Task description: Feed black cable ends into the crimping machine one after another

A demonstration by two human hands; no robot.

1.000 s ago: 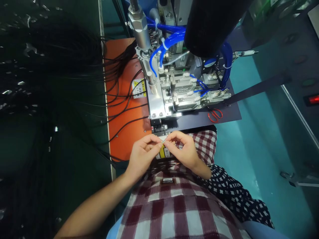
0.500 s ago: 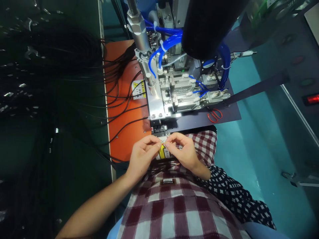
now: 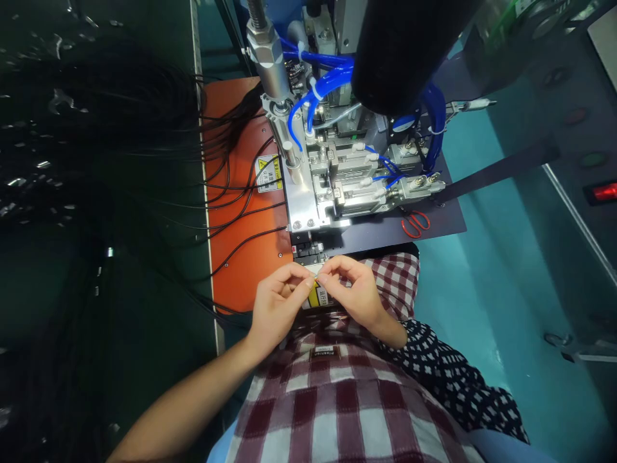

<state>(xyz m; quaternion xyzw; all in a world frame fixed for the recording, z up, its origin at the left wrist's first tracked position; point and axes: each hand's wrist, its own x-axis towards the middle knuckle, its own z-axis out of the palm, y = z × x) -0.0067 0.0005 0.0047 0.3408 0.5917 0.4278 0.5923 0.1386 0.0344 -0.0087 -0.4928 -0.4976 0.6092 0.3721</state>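
Observation:
My left hand point(image 3: 277, 302) and my right hand point(image 3: 351, 289) meet fingertip to fingertip just in front of the machine. Between thumbs and forefingers they pinch a tiny pale part point(image 3: 315, 278), too small to identify; a thin black cable seems to run from it under my left hand. Directly beyond the fingers sits a small black fixture point(image 3: 308, 249) at the front of a metal press unit point(image 3: 321, 186) with blue air hoses point(image 3: 318, 90). A yellow label point(image 3: 319, 297) shows below the fingertips.
An orange mat point(image 3: 241, 263) carries several black cables point(image 3: 231, 193) fanning in from a dark heap on the left point(image 3: 87, 128). Red-handled scissors point(image 3: 415, 222) lie on the dark base plate right of the press. A teal bench surface point(image 3: 482, 257) extends right, with a red lit switch point(image 3: 606, 191).
Both hands have stayed together at the same spot; the fingertips shifted only slightly while working the small part. The view moved a little.

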